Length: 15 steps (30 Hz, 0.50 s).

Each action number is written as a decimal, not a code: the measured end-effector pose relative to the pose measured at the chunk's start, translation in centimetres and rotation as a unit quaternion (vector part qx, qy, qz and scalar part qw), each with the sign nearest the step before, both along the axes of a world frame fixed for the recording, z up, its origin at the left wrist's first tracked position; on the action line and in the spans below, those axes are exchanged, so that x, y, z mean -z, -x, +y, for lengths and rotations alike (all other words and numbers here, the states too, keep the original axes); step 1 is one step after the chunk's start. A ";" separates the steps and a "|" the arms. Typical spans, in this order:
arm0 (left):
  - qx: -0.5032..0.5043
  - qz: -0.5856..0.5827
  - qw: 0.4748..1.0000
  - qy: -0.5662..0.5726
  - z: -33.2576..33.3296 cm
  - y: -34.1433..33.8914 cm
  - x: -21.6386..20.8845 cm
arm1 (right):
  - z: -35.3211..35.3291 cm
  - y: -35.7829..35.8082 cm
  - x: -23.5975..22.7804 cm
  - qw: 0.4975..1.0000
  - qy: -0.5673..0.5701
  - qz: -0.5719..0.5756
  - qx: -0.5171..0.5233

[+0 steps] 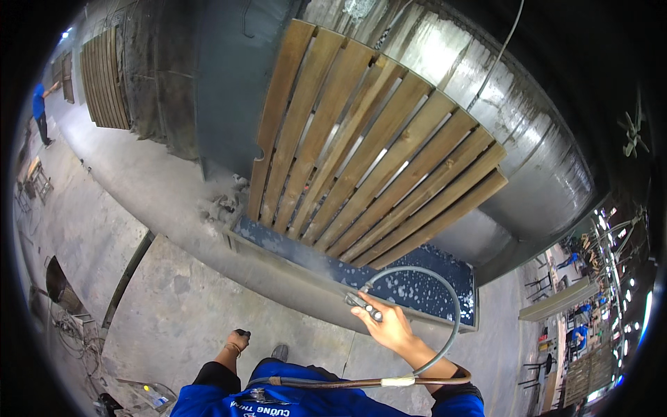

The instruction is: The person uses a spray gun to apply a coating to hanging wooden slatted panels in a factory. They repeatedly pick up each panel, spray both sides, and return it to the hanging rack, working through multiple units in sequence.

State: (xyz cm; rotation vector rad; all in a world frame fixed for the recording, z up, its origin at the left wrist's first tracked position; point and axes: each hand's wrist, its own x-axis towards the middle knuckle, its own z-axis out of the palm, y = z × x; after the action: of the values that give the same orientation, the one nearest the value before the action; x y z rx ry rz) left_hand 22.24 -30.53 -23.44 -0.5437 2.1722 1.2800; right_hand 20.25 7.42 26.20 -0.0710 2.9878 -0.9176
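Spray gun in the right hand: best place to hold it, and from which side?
Take the spray gun by its rear handle end, where the right hand already wraps it, coming from behind. The nozzle points at the slatted panel and mist leaves the front; the hose loops off the rear, so that end stays free.

A workshop, by all signs: bare concrete floor (187, 306), metal-clad wall (500, 104), slatted wooden panel (368, 146) leaning against it over a speckled tray (417, 288). More panels (104, 76) far left of it; stools and benches (556, 278) to its right, cables (69, 326) lower left.
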 end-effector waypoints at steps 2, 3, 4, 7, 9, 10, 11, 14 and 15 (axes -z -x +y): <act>-0.062 -0.003 0.997 -0.036 0.3 -0.6 0.0 | -0.1 0.0 -2.8 0.996 0.035 0.078 -0.025; -0.037 -0.005 0.999 -0.010 0.3 -1.2 0.1 | 0.3 -0.2 -5.1 0.989 0.039 0.134 -0.039; -0.010 -0.009 1.000 0.018 -0.3 -2.0 0.3 | 0.6 -0.3 -7.4 0.966 0.005 0.248 -0.070; 0.045 -0.181 0.979 0.081 -2.0 -4.5 0.7 | 0.9 -1.9 -14.2 0.886 0.021 0.460 -0.045; 0.031 -0.229 0.966 0.113 -3.2 -6.8 0.6 | -0.1 -3.4 -16.7 0.837 0.013 0.542 0.079; 0.030 -0.272 0.953 0.132 -3.6 -7.5 0.7 | -0.6 -3.0 -17.1 0.827 0.021 0.557 0.074; 0.025 -0.261 0.956 0.133 -4.0 -8.0 0.9 | -0.8 -2.7 -17.3 0.821 0.041 0.564 0.076; 0.022 -0.269 0.954 0.128 -4.4 -8.1 1.9 | -1.9 0.8 -13.7 0.878 -0.084 0.469 -0.050; 0.033 -0.228 0.964 0.133 -4.1 -7.3 2.4 | -2.0 2.1 -11.9 0.892 -0.128 0.421 -0.106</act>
State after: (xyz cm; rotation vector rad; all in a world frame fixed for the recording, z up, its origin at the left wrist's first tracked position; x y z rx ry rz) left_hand 29.58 -34.65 -25.84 -0.7797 1.9540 0.7353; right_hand 18.12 5.47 38.10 -1.0160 3.7072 -0.5357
